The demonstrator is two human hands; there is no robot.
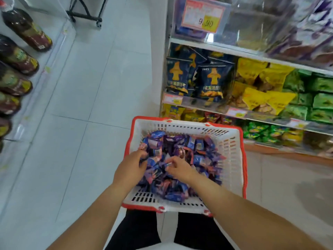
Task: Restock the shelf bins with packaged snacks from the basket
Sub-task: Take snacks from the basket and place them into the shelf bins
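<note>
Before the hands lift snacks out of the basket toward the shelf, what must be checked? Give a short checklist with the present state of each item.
1. Snack packets left in the basket: ok, many.
2. Left hand in the pile, fingers curled on packets: ok.
3. Right hand pinching a packet: ok.
4. Basket resting steady: cannot tell, its underside is hidden.
5. Room in the clear top bin: cannot tell, blurred.
6. Packets match that bin's purple stock: cannot tell.

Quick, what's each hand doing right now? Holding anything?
Left hand: fingers curled into the snack packets in the basket, gripping some.
Right hand: pinching a small packet between thumb and fingers.
</note>
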